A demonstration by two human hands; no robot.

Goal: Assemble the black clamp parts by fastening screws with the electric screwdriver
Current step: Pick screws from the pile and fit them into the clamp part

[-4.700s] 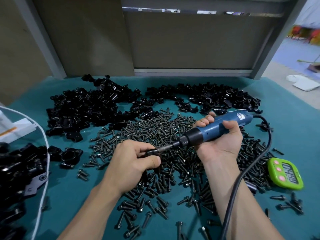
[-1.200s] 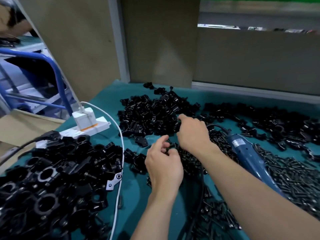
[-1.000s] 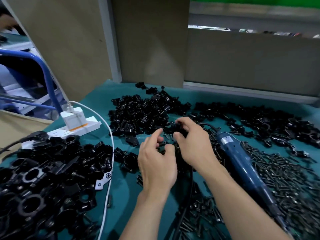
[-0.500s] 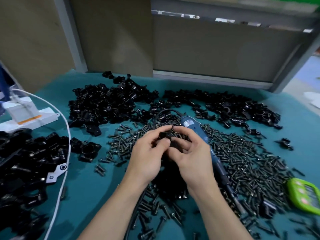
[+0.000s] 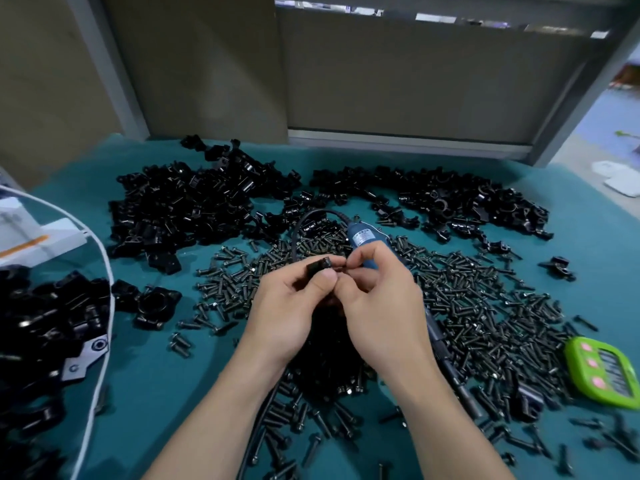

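Note:
My left hand (image 5: 287,310) grips a small black clamp part (image 5: 319,266) above the middle of the table. My right hand (image 5: 381,306) pinches something small and dark, likely a screw, at the right side of that part. The blue electric screwdriver (image 5: 367,239) lies on the screw heap behind my right hand, bit toward me, with neither hand on it. A broad spread of black screws (image 5: 485,306) covers the teal mat. Piles of black clamp parts (image 5: 194,209) lie at the back left and back right (image 5: 450,199).
A green timer (image 5: 604,374) sits at the right edge. At the left, a heap of assembled black clamps (image 5: 41,327) lies beside a white cable (image 5: 104,306) and a white power strip (image 5: 38,233). The screwdriver's black cord (image 5: 263,420) runs toward me between my arms.
My hands have lifted the clamp part slightly and turned it, and my right fingers now pinch at its side. The view has swung back from the left pile to the table's middle.

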